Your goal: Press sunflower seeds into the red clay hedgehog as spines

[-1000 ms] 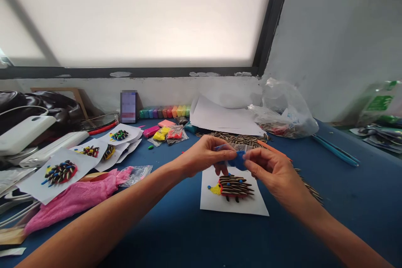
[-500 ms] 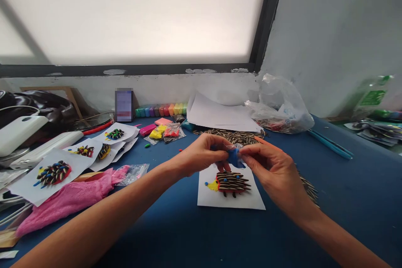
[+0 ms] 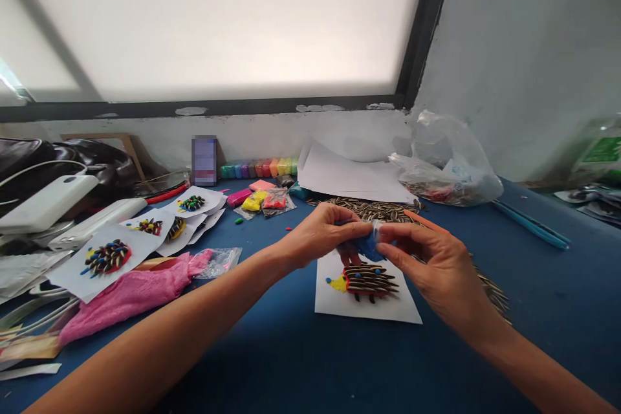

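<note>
Between my two hands is a small clear packet of blue modelling clay (image 3: 367,247). My left hand (image 3: 323,233) is closed on its left side, and my right hand (image 3: 427,255) pinches its right edge. Just below them, a sheet of white paper (image 3: 339,304) lies on the blue table. On that paper is a hedgehog figure (image 3: 371,281) with a yellow clay face, a blue nose, a red clay body and rows of striped sunflower seeds as spines. A few blue dots sit among the seeds. My fingers hide part of the paper's top edge.
A heap of sunflower seeds (image 3: 369,208) lies behind my hands, with white sheets (image 3: 349,174) and a plastic bag (image 3: 451,168) beyond. Finished hedgehog cards (image 3: 107,259), a pink cloth (image 3: 130,297) and clay packets (image 3: 255,200) are at left. A blue pen-like strip (image 3: 531,225) lies right.
The whole view has shifted, so things on the table appear farther right. Both hands still hold the blue clay packet over the hedgehog paper, with the fingers slightly rearranged.
</note>
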`<state>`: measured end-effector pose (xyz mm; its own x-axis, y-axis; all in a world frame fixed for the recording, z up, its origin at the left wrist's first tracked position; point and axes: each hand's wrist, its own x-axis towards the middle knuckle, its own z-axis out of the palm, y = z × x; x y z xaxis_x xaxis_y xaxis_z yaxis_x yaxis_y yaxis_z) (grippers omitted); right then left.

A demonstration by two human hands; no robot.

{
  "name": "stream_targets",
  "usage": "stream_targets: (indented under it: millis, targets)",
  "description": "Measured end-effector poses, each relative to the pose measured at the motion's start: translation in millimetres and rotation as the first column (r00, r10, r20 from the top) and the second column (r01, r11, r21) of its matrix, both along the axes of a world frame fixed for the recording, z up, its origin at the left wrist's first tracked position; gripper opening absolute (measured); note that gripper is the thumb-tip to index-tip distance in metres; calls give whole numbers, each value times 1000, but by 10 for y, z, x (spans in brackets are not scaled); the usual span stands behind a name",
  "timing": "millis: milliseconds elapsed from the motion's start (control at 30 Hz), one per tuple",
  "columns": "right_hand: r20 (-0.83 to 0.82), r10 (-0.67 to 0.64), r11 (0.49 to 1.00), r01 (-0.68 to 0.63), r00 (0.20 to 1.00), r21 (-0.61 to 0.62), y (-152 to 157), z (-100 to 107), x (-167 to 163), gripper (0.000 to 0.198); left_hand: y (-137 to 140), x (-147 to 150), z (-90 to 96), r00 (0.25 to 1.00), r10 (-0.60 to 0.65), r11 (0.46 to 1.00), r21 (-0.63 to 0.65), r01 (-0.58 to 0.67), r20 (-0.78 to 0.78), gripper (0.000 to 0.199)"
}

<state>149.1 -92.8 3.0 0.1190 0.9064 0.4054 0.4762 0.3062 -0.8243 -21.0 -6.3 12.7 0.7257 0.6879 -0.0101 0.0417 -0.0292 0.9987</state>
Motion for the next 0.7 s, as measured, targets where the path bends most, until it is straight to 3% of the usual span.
stream_targets:
  millis: [100,267,533,700]
  targets:
    - [47,-25,999,23,999,47,-17,26,-26,11,-15,10,4,999,23,1000,-4,-23,-24,29]
    - [121,-51,996,43,991,73,-5,47,-3,20,-31,15,-7,1000,-14,999,-31,15,27,33]
    - [267,20,996,-43,964,81,-13,45,32,19,-56,5,16,997,-49,994,-96,55,64,20]
    - [351,35,984,-93,936,150,-12,48,49,18,-74,-6,32,997,-58,992,-113,62,42,13]
